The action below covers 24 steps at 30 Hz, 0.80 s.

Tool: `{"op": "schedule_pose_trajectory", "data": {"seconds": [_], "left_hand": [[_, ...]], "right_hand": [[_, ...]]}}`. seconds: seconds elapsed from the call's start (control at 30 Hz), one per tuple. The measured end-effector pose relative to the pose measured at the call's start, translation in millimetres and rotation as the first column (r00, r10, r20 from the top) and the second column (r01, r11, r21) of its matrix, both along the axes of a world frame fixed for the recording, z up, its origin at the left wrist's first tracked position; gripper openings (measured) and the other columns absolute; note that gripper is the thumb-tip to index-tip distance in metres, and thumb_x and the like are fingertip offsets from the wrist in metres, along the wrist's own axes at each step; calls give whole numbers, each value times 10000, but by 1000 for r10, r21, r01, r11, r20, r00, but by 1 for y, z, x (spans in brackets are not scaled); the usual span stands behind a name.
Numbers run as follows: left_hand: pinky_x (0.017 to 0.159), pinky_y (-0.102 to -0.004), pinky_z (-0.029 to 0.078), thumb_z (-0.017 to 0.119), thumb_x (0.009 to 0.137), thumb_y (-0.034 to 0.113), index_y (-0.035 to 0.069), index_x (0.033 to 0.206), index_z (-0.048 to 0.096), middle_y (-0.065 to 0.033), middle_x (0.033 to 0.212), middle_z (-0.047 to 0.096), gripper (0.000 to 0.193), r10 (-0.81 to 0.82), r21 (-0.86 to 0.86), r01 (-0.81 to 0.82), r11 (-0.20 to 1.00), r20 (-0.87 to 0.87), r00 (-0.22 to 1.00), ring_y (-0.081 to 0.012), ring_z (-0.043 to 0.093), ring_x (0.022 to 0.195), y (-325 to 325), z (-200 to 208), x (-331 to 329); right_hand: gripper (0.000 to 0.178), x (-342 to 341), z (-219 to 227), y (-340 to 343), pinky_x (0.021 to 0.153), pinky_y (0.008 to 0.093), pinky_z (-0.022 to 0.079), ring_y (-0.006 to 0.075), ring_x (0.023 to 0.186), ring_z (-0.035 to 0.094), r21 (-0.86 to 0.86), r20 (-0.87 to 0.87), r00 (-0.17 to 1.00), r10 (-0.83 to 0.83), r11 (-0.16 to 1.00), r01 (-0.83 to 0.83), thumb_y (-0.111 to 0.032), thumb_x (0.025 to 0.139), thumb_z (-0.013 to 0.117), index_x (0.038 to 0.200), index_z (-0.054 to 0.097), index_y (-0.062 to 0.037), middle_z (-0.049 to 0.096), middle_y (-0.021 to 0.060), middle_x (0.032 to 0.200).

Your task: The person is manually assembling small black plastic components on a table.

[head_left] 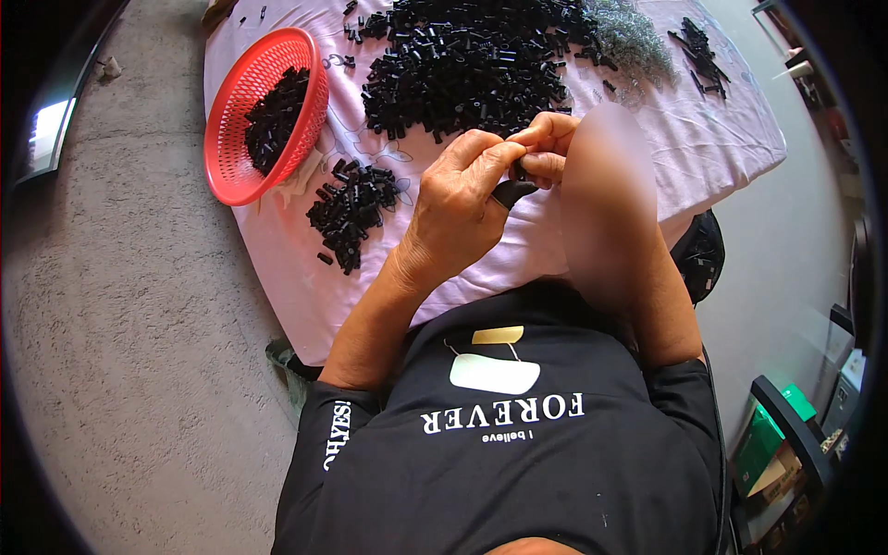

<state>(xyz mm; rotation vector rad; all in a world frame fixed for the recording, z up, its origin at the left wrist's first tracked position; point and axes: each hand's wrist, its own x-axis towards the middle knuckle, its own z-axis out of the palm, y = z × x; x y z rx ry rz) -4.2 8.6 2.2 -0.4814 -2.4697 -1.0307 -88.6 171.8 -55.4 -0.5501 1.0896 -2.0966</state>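
My left hand (455,203) and my right hand (548,139) meet over the near part of the cloth-covered table, fingertips pinched together. Between the fingers is a small black plastic part (520,172), mostly hidden. A curved black piece (513,192) shows just under the left fingers; whether it belongs to the same part I cannot tell. The right wrist is blurred out. Just beyond the hands lies a large heap of short black tubular plastic parts (453,79). Left of my left hand is a smaller pile of similar parts (350,211).
A red plastic basket (314,116) holding black pieces tilts at the table's left edge. Thin metal springs (634,42) lie tangled right of the heap, with slim black pieces (700,57) farther right. The pink cloth (717,148) covers the table. Boxes and a green item (760,450) stand at lower right.
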Motion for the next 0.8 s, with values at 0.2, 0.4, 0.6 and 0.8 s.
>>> {"op": "schedule_pose_trajectory", "data": {"seconds": [0.2, 0.4, 0.6, 0.8], "left_hand": [[691, -386, 538, 600, 673, -114, -11, 1015, 635, -144, 886, 617, 359, 14, 17, -14, 1000, -9, 1000, -316, 632, 783, 1, -1, 1], [700, -382, 539, 569, 664, -113, -12, 1034, 637, -157, 930, 609, 390, 43, 64, -46, 997, 49, 998, -315, 633, 777, -9, -1, 2], [694, -368, 502, 645, 716, -43, 11, 1054, 661, -120, 911, 601, 342, 376, -54, -373, 926, 60, 925, -260, 611, 781, -61, -7, 17], [907, -404, 452, 663, 695, 41, 35, 1005, 672, -101, 1004, 615, 310, 564, -368, -521, 770, 11, 826, -304, 569, 973, -100, -25, 42]], "right_hand": [[144, 0, -6, -1, 610, 167, 441, 37, 704, 607, 1, 43, 999, 9, 1000, -9, -84, 869, 724, 1006, 686, -61, 712, 20, 880], [296, -1, 0, 1, 663, 191, 471, 64, 783, 629, 3, 13, 999, 46, 999, -46, -133, 906, 695, 1184, 663, -37, 712, 44, 911], [329, 3, 9, -2, 754, 214, 497, 83, 842, 640, 141, -68, 997, -21, 990, 30, -173, 958, 634, 1260, 620, -45, 710, 65, 964], [321, 1, 9, -2, 768, 220, 500, 81, 848, 637, 142, -78, 997, 17, 990, -6, -181, 957, 634, 1248, 622, -48, 705, 53, 971]]}}
